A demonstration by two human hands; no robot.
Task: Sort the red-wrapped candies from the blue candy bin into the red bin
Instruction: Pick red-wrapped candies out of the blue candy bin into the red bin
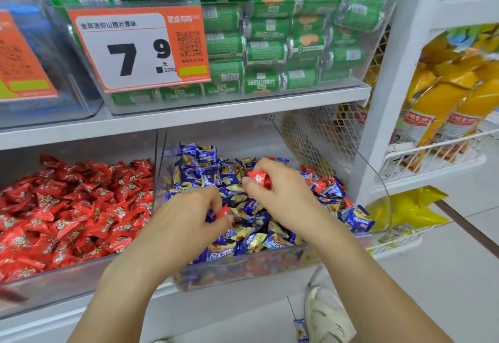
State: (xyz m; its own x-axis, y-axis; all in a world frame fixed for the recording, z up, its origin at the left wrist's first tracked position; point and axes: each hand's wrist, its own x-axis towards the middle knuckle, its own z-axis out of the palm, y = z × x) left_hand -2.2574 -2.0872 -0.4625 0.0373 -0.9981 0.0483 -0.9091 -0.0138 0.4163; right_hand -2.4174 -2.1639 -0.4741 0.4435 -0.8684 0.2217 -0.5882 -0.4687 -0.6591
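Both hands work over the blue candy bin (243, 267), a clear plastic tub on the lower shelf heaped with blue-and-gold wrapped candies. The left hand (189, 215) pinches a red-wrapped candy (223, 211) between its fingertips, low against the pile near the bin's middle. The right hand (280, 191) holds a second red candy (259, 178) in curled fingers, raised slightly above the heap. More red wrappers (318, 184) lie mixed among the blue ones at the right side of the bin, beside the white mesh wall (318, 137).

The red bin (67, 280) sits just to the left, touching the blue bin's clear wall, full of red candies. Above, the white shelf (189, 116) carries a clear box of green snack rolls (270, 37) with an orange price tag (140, 48) reading 7.9. Yellow packets (445, 105) fill the wire rack to the right. On the floor lie a loose blue candy (301, 330) and a cream shoe (326, 315).
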